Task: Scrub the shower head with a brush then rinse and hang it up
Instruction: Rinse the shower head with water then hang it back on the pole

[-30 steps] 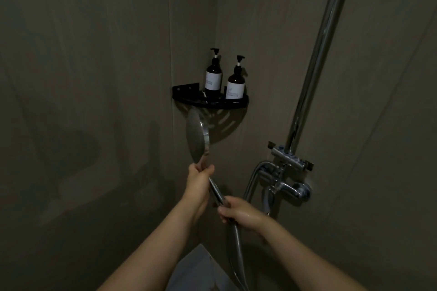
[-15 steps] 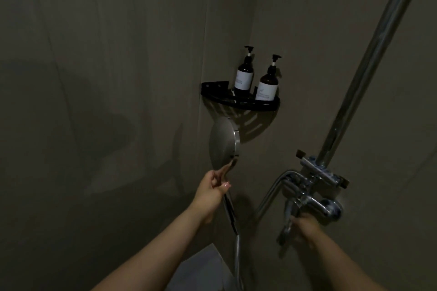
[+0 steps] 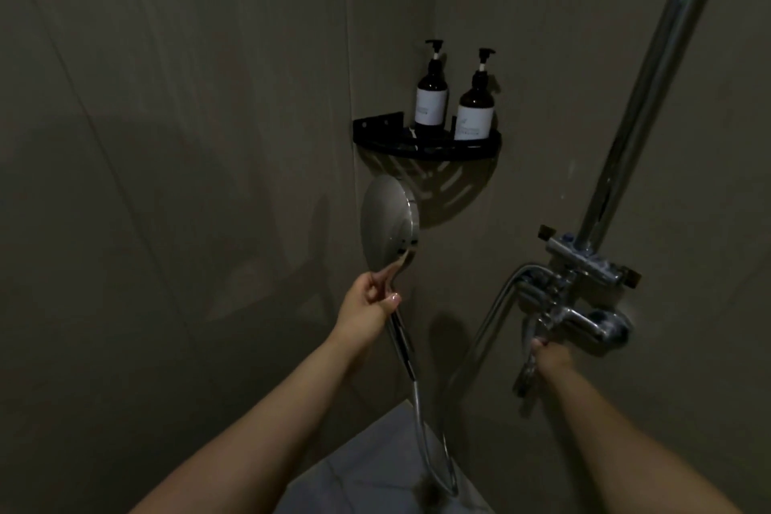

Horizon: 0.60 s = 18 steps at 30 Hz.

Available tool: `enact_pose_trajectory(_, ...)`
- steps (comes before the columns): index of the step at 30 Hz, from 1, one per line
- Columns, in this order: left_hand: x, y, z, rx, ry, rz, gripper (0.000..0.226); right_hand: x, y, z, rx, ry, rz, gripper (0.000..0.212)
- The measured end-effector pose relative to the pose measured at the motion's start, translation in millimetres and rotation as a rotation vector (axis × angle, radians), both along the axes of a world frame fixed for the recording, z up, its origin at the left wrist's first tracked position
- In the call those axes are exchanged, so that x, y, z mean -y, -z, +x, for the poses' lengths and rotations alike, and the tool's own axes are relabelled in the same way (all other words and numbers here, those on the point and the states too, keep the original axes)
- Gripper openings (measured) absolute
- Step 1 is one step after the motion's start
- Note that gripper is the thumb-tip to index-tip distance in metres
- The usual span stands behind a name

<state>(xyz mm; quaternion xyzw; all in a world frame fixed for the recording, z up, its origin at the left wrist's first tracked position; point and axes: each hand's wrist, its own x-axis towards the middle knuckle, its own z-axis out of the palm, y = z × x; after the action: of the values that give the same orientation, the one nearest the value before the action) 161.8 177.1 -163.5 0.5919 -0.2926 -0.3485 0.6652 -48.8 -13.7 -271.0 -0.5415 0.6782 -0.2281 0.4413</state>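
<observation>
L hand (image 3: 369,305): gripping shower head (image 3: 388,223) by its handle, upright below corner shelf (image 3: 425,146), same spot as 0.5 s ago.
R hand (image 3: 550,355): left the hose (image 3: 421,430) 1 s ago, now clasped on tap lever (image 3: 527,351), mixer (image 3: 584,305).
Bottles (image 3: 432,96): two, on shelf.

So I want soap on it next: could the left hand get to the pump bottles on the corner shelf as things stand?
Probably not without letting go. The left hand grips the shower head by its handle, so it isn't free. The pump bottles stand above it on the shelf, with nothing between.
</observation>
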Motion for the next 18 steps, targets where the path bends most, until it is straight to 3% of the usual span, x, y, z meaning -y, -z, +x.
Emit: enact_pose_trajectory(18, 5, -1, -11, 0.006, -0.019, 0.007, 0.026, 5, 7, -1, -0.028, -0.04, -0.025, 0.038)
